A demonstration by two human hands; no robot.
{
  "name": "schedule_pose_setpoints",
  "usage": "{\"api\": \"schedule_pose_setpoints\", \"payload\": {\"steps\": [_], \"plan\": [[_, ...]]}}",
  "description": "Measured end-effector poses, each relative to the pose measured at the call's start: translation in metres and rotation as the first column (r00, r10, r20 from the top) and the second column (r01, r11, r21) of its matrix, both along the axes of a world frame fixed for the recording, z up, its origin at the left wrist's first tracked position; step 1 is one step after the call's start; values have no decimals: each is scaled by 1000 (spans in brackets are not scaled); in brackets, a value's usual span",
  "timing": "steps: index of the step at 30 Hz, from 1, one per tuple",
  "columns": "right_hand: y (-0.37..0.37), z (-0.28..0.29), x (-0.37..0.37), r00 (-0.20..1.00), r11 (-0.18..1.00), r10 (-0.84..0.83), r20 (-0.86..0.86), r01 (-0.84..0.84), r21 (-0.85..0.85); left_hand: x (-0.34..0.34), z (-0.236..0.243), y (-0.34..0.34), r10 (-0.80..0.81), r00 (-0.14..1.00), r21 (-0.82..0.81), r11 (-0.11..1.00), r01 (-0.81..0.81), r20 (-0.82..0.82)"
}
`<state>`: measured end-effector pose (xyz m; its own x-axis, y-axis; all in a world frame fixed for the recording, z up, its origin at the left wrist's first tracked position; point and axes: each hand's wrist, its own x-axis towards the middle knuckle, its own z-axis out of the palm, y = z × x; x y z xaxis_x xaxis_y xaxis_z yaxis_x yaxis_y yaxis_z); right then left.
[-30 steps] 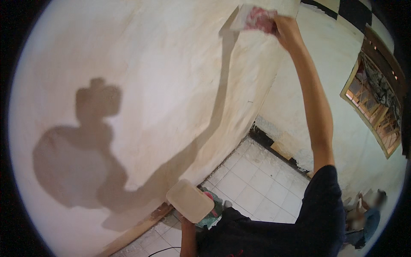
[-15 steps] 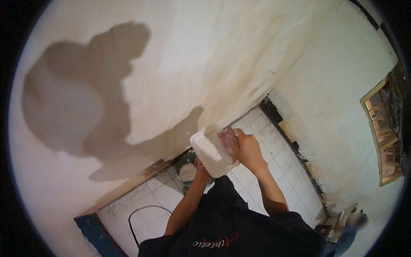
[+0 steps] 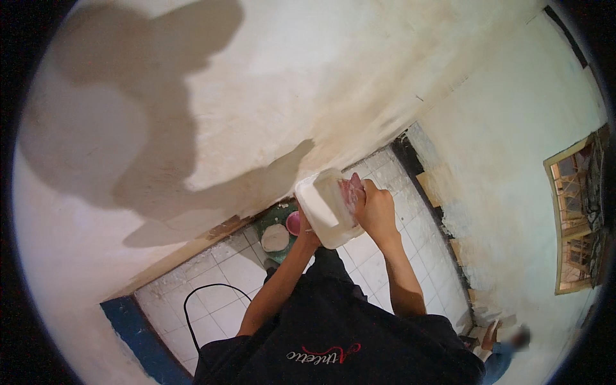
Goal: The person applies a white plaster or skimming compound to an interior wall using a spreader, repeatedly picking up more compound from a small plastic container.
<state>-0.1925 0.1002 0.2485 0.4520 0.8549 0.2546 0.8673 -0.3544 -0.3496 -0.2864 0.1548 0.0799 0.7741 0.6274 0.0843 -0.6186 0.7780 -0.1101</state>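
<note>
A white rectangular plastic tub (image 3: 328,218) is held tilted in front of my body, close to the wall. My left hand (image 3: 305,223) supports it from its left side, mostly hidden behind it, fingers around the wall. My right hand (image 3: 377,210) is closed on a pinkish, white-smeared piece (image 3: 351,190) pressed against the tub's right edge; its exact kind cannot be made out. Something white and smooth shows inside the tub.
Below on the tiled floor (image 3: 228,266) stand a pink bowl (image 3: 294,223) and a round container of white material (image 3: 276,238) on a green surface. A black cable (image 3: 187,308) curves at lower left. Plastered walls (image 3: 269,70) rise close ahead; another person (image 3: 502,353) is at lower right.
The tub and both hands have shifted slightly upward and to the right in the view. The pink bowl shows more fully. Both hands keep their hold.
</note>
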Motion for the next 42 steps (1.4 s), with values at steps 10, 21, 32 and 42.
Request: {"api": "schedule_pose_setpoints", "payload": {"steps": [10,21,32,42], "plan": [[12,-11,-6,992,996,69,-110,-62,71,-4,2,11,-6,997,0,1000,6,-72],[16,-32,1,949,980,167,-266,-130,152,6,-1,5,-47,992,-76,996,56,115],[10,-49,38,606,997,63,-793,0,79,-8,17,23,32,928,63,998,-9,-370],[10,-14,37,-57,996,88,-995,5,88,-28,47,34,232,906,215,963,-163,-354]]}}
